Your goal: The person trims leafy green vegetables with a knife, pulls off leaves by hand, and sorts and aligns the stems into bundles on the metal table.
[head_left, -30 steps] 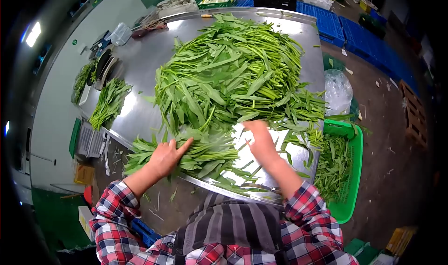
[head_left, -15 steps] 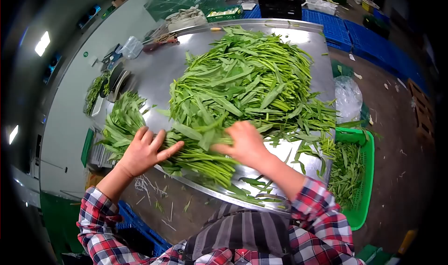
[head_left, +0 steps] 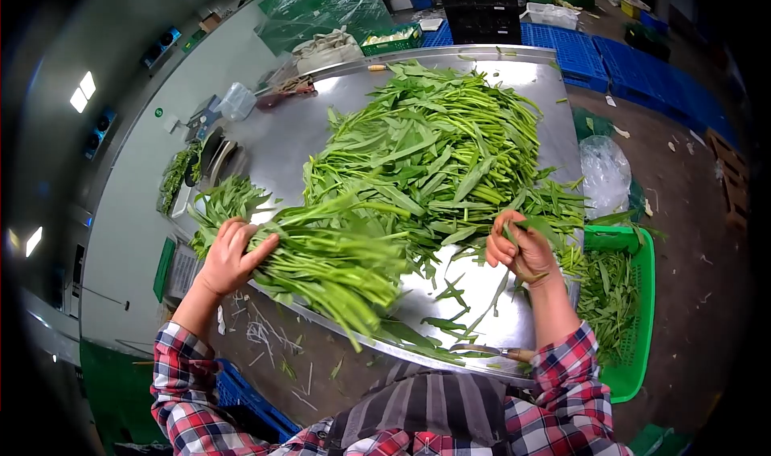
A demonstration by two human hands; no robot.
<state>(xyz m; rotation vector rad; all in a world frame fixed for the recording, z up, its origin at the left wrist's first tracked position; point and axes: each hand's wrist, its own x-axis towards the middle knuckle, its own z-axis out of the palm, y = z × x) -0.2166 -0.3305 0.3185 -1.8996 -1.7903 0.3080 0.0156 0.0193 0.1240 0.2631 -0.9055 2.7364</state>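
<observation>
My left hand is closed around a bunch of long-stemmed leafy greens, its leaves to the left and its cut stems pointing right, slightly blurred. Over the right part of the steel table, my right hand is closed on a few loose green leaves. Behind both hands lies a large heap of the same greens. Below my right hand, a curved blade with a wooden handle rests at the table's front edge among scattered leaves.
A green basket of leaves stands against the table's right side, with a clear plastic bag behind it. At the back are black crates and blue pallets. A scale-like device sits on the left.
My right hand has moved right, away from the bunch, with leaves in it. My left hand has lifted and tilted the bunch. The wooden-handled blade now shows.
</observation>
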